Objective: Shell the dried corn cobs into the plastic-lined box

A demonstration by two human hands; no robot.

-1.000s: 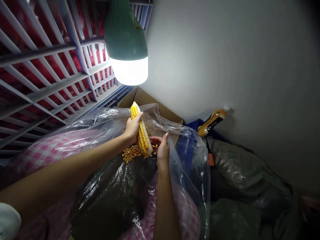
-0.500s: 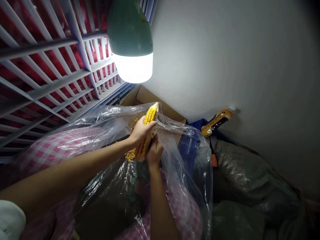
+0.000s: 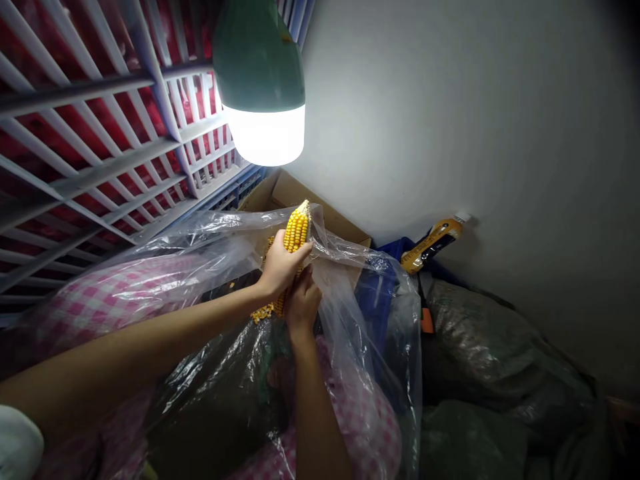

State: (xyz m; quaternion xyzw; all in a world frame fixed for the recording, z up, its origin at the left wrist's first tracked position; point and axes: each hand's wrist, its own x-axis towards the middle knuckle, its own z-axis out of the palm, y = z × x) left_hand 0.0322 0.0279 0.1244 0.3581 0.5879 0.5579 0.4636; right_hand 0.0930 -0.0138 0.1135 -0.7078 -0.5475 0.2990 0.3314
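A yellow corn cob [image 3: 297,230] stands tilted, its pale tip pointing up and away from me. My left hand [image 3: 281,265] is wrapped round its upper middle, with the thumb lying across it. Lower down, my right hand [image 3: 303,303] is closed against the cob's right side; its fingertips are partly hidden. Both hands are over a clear plastic bag [image 3: 345,320] spread across my lap. Loose yellow kernels [image 3: 262,313] lie in the bag just left of the cob's lower end.
A lit green lamp [image 3: 263,73] hangs above my hands. Pale slatted crates [image 3: 165,133] with red contents rise on the left. Behind the bag are a cardboard box [image 3: 320,207] and a blue bin [image 3: 375,293]. A yellow bottle [image 3: 433,245] leans near the wall, beside dark sacks [image 3: 490,347].
My right hand has moved slightly up and left along the cob, covering more of its lower part. The cob has turned a little more upright in my left hand.
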